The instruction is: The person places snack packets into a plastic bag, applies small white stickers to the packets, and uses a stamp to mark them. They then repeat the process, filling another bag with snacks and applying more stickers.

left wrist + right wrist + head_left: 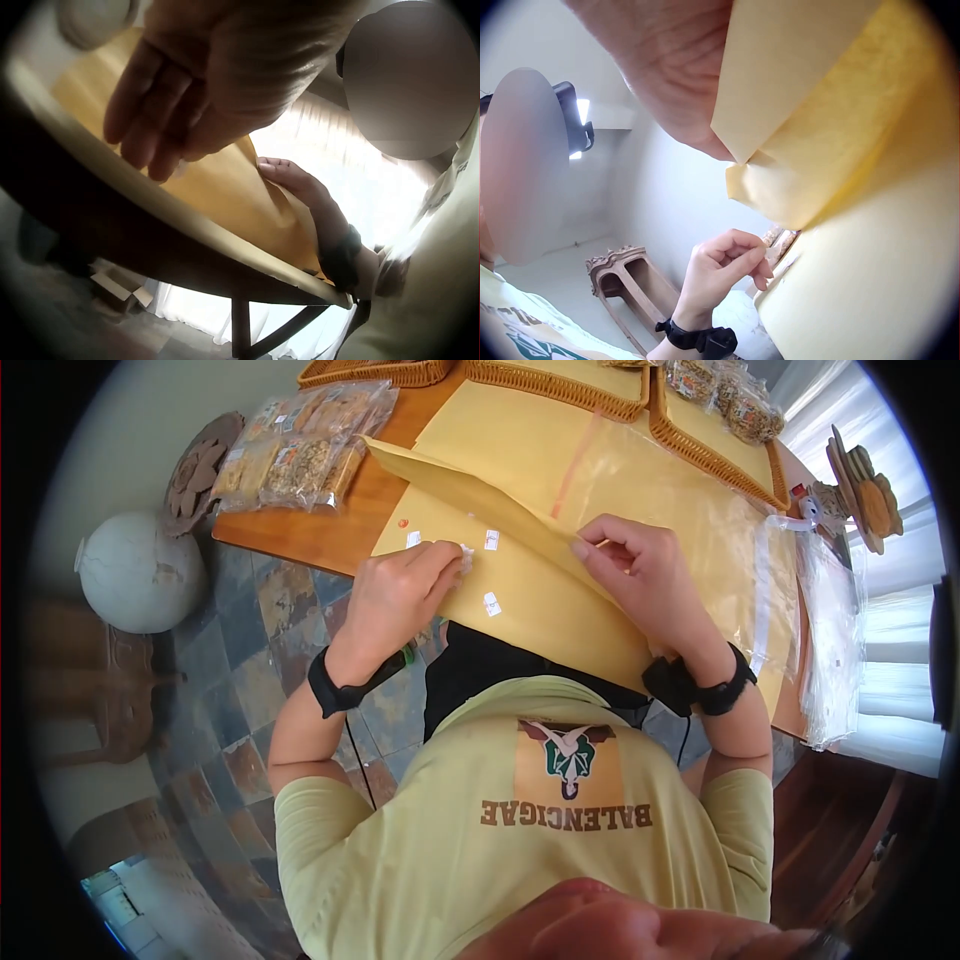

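Large yellow paper (520, 610) covers the near part of the wooden table. My right hand (640, 565) pinches the edge of a raised yellow sheet (480, 495), which stands up in a fold. In the right wrist view that raised sheet (817, 127) runs close beside my palm. Low over the paper on the left, my left hand (400, 595) has thumb and fingertips together on a small whitish piece (467, 558), mostly hidden by the fingers. Close by lie small white printed labels, one (491, 540) below the fold and another (491, 604) nearer me. An orange sticker (403, 522) lies farther left.
Clear bags of packed food (300, 450) lie at the table's left end. Wicker trays (560, 385) line the back, with more bagged food (735, 400) at the right. Clear plastic sleeves (835, 640) hang over the right edge. A round white vase (140, 572) stands left.
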Demonstrator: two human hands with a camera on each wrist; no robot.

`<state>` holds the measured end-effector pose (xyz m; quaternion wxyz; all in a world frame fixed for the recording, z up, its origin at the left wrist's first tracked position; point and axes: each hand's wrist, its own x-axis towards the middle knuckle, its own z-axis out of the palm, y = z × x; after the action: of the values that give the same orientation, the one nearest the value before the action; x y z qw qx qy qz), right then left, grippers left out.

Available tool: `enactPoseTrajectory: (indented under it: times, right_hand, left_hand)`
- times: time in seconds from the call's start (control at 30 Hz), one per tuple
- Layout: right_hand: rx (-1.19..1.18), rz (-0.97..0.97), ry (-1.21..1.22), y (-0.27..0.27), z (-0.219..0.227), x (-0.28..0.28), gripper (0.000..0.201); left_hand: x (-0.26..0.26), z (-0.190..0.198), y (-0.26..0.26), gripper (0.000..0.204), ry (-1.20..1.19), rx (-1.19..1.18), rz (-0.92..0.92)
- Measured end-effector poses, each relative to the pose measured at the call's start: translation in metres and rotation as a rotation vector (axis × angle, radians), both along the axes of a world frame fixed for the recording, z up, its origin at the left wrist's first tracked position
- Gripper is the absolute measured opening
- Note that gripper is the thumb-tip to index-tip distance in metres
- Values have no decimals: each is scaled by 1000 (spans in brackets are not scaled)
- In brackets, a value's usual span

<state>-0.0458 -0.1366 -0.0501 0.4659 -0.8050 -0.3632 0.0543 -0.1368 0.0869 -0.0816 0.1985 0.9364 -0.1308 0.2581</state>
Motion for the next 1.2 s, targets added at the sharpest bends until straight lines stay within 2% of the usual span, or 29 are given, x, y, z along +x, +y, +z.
enactPoseTrajectory:
  times: [0.17,0.23,0.37,0.7,0.8,0.87,0.93,0.97,1.03,1.2]
  right_hand:
    - [-29,2,-39,2,6,-3,11]
    - [-19,4,-45,2,6,-3,11]
    - [-34,-2,-67,1,7,-5,11]
    - [7,47,-31,-1,-1,-9,10]
    - [-53,92,-8,-3,-3,-11,9]
    - [-99,181,-103,-4,-6,-11,8]
    - [-96,174,-112,-6,-7,-10,7]
    - [-95,171,-121,-7,-7,-10,7]
    - [-101,172,-152,-9,-5,-11,9]
    - [-70,129,-268,-26,6,-17,22]
  left_hand:
    - [0,1,7,8,-100,67,45]
    - [2,2,12,9,-78,197,15]
    - [6,4,11,10,-82,313,8]
    - [5,1,-10,8,67,484,37]
    - [-2,0,-5,9,126,500,13]
    - [-6,2,-3,12,162,507,-2]
    - [-11,12,-6,15,83,279,-74]
    - [-15,16,-7,15,87,278,-77]
    - [-24,24,-6,12,246,151,-66]
    - [-40,44,-4,10,296,-39,-112]
